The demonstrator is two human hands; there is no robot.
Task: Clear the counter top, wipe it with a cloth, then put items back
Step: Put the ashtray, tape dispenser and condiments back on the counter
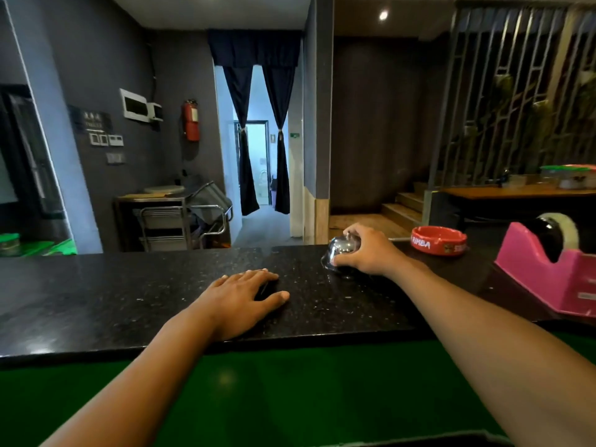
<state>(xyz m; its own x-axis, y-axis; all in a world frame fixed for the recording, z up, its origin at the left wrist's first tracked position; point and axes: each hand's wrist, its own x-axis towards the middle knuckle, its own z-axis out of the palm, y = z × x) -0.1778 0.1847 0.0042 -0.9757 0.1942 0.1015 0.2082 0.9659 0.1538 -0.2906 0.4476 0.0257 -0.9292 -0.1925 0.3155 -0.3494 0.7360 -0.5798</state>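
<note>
**Single head-cam, wide-angle, forward and down**

Only one view, so nothing is shared between cameras. It sits at the person's head behind the black counter top point(129, 285), facing across it into the room. Both forearms enter from the bottom edge; the left hand point(240, 293) and right hand point(364, 250) land mid-frame, close to the lens. The counter runs edge to edge across the middle. The upper half looks far out to a curtained doorway point(258, 130) straight ahead. Straight lines bow near the frame edges, showing wide-angle distortion.
</note>
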